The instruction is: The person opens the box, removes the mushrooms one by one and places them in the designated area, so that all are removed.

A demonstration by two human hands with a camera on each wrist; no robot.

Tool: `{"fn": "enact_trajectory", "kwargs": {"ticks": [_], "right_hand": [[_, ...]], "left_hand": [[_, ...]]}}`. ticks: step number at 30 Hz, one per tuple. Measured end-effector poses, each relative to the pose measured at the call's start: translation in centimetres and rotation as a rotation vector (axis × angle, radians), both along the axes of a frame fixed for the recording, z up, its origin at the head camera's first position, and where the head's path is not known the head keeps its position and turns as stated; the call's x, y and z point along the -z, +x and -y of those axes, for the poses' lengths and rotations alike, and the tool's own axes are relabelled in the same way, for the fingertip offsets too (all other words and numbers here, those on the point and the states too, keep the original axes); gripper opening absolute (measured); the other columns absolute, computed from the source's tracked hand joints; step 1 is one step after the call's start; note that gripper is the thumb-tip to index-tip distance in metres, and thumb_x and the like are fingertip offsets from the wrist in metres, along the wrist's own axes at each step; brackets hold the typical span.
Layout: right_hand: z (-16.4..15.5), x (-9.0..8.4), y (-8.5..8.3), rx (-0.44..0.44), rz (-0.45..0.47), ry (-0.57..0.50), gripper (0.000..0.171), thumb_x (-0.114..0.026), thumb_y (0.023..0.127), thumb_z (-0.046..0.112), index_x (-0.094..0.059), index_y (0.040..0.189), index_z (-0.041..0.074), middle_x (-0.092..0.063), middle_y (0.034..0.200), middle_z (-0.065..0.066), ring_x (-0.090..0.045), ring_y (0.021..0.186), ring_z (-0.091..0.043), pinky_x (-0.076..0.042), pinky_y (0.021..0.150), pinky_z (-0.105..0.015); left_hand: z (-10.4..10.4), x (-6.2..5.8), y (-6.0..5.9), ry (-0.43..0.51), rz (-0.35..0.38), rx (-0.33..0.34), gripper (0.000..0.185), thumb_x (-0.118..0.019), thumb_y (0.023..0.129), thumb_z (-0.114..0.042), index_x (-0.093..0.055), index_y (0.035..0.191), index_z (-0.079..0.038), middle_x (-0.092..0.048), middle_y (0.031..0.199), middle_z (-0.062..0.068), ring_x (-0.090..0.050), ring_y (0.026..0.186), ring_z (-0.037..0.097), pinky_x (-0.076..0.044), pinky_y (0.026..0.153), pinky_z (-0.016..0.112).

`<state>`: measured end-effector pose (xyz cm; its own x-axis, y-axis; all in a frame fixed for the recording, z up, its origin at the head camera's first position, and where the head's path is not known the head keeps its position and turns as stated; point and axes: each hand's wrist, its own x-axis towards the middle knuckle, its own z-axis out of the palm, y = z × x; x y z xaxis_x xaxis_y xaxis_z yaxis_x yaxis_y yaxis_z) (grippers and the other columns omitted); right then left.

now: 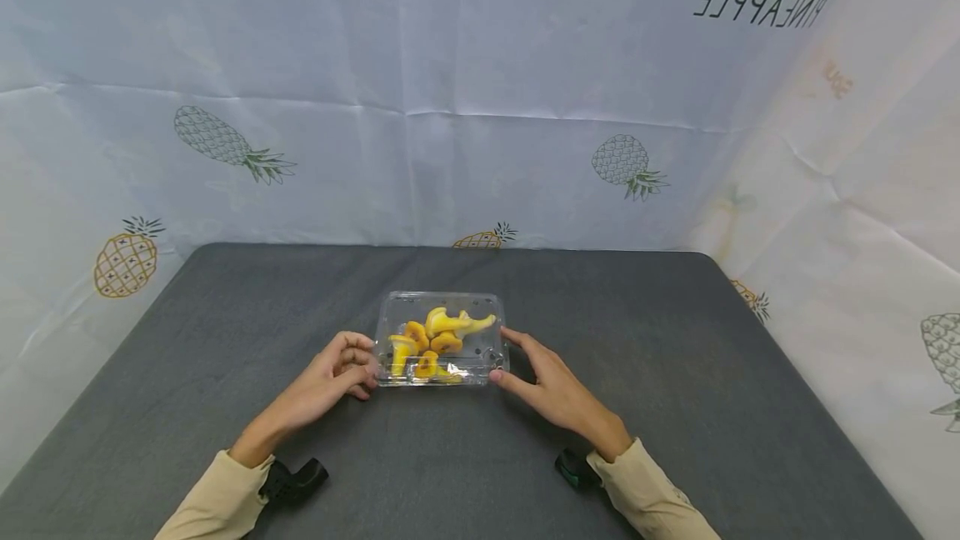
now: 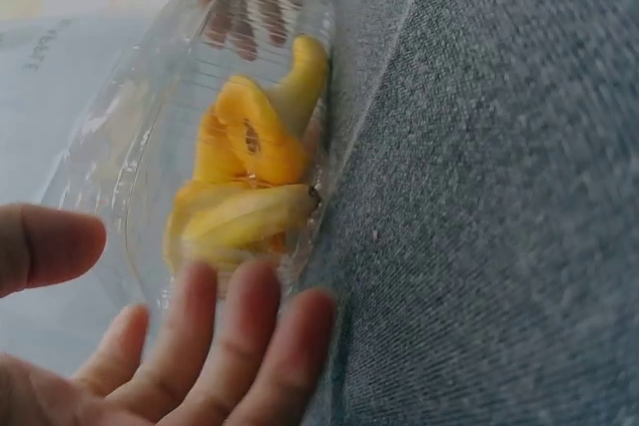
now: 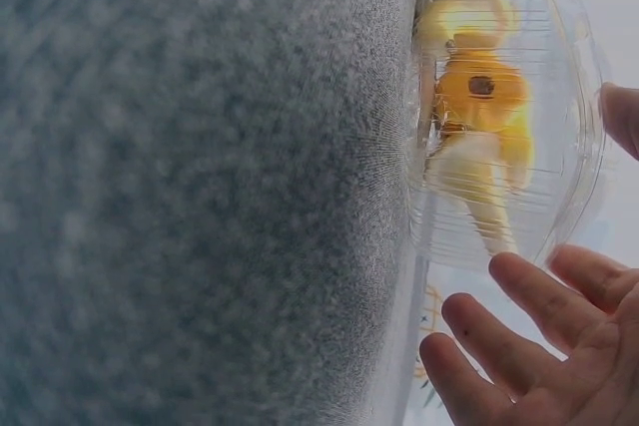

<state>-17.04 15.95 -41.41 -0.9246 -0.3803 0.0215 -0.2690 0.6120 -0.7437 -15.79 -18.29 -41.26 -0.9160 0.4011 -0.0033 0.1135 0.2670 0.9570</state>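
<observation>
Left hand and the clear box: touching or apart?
Touching. The left wrist view shows the left hand's fingertips pressed against the clear box.

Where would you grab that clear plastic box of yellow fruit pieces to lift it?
Probably by its two short ends, one hand from each side. The clear plastic clamshell box lies flat and closed on the grey table, and the left hand and right hand already flank those ends, fingertips at its walls.
</observation>
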Motion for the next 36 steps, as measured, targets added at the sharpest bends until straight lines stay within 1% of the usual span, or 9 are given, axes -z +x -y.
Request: {"fn": "enact_trajectory", "kwargs": {"ticks": [3,8,11,17,20,24,28,32,36], "right_hand": [[0.0,0.1,0.0,-0.001,-0.006,-0.002,0.074,-0.065,0.094,0.049,-0.036,0.154,0.016,-0.041,0.157,-0.005,-0.038,0.146,-0.028,-0.036,0.116,-0.056],[-0.1,0.2,-0.1,-0.012,-0.007,-0.016,0.074,-0.064,0.094,0.048,-0.036,0.154,0.015,-0.041,0.157,-0.006,-0.04,0.145,-0.029,-0.038,0.116,-0.056],[-0.1,0.2,-0.1,-0.023,-0.005,-0.032,0.073,-0.064,0.095,0.046,-0.035,0.154,0.014,-0.041,0.157,-0.007,-0.042,0.143,-0.031,-0.038,0.115,-0.057],[-0.2,0.2,-0.1,-0.03,0.018,-0.059,0.073,-0.065,0.095,0.045,-0.034,0.154,0.015,-0.04,0.157,-0.009,-0.043,0.142,-0.034,-0.04,0.113,-0.058],[-0.2,0.2,-0.1,-0.032,0.026,-0.068,0.072,-0.065,0.095,0.044,-0.035,0.154,0.015,-0.04,0.157,-0.009,-0.043,0.142,-0.035,-0.04,0.113,-0.057],[-0.2,0.2,-0.2,-0.035,0.041,-0.087,0.072,-0.066,0.095,0.041,-0.034,0.154,0.014,-0.041,0.157,-0.01,-0.043,0.142,-0.035,-0.04,0.113,-0.057],[-0.1,0.2,-0.2,-0.031,0.047,-0.099,0.074,-0.066,0.095,0.04,-0.03,0.155,0.017,-0.043,0.155,-0.01,-0.047,0.139,-0.036,-0.043,0.109,-0.06],[-0.1,0.3,-0.2,-0.006,0.056,-0.102,0.075,-0.067,0.094,0.041,-0.029,0.156,0.021,-0.048,0.15,-0.008,-0.053,0.133,-0.033,-0.047,0.106,-0.058],[0.1,0.3,-0.3,0.02,0.078,-0.109,0.074,-0.069,0.093,0.04,-0.032,0.155,0.02,-0.055,0.142,-0.006,-0.06,0.123,-0.027,-0.051,0.101,-0.052]], "left_hand": [[-0.1,0.0,0.2,0.012,-0.072,-0.036,0.04,-0.047,0.104,-0.007,-0.032,0.138,0.007,-0.046,0.131,0.029,-0.062,0.104,0.008,-0.06,0.08,0.03],[-0.7,0.1,0.2,-0.021,-0.136,-0.063,0.045,-0.042,0.102,0.001,-0.03,0.146,0.002,-0.033,0.15,0.026,-0.05,0.13,0.041,-0.057,0.09,0.03],[-1.1,0.2,0.3,-0.048,-0.167,-0.062,0.052,-0.04,0.101,0.004,-0.028,0.151,-0.002,-0.026,0.158,0.025,-0.039,0.138,0.051,-0.054,0.096,0.035],[-1.8,0.3,0.6,-0.067,-0.167,-0.043,0.06,-0.035,0.101,0.003,-0.017,0.158,-0.004,-0.013,0.164,0.023,-0.026,0.144,0.053,-0.042,0.106,0.063],[-1.9,0.4,0.7,-0.057,-0.159,-0.032,0.062,-0.037,0.101,0.0,-0.014,0.159,-0.005,-0.008,0.165,0.023,-0.021,0.146,0.054,-0.038,0.107,0.067],[-2.1,0.5,0.7,-0.06,-0.141,-0.038,0.068,-0.05,0.103,-0.011,-0.013,0.16,-0.012,-0.005,0.166,0.021,-0.016,0.147,0.054,-0.035,0.111,0.068],[-2.3,0.6,0.6,-0.062,-0.079,-0.059,0.082,-0.065,0.098,-0.023,-0.012,0.16,-0.019,-0.004,0.167,0.015,-0.014,0.149,0.051,-0.033,0.114,0.066],[-2.4,0.6,0.4,-0.058,-0.036,-0.068,0.087,-0.069,0.094,-0.028,-0.012,0.16,-0.021,-0.005,0.168,0.011,-0.017,0.149,0.05,-0.033,0.114,0.065],[-2.3,0.7,0.4,-0.054,-0.069,-0.049,0.084,-0.069,0.095,-0.027,-0.017,0.159,-0.016,-0.008,0.167,0.014,-0.021,0.146,0.052,-0.034,0.113,0.065]]}}
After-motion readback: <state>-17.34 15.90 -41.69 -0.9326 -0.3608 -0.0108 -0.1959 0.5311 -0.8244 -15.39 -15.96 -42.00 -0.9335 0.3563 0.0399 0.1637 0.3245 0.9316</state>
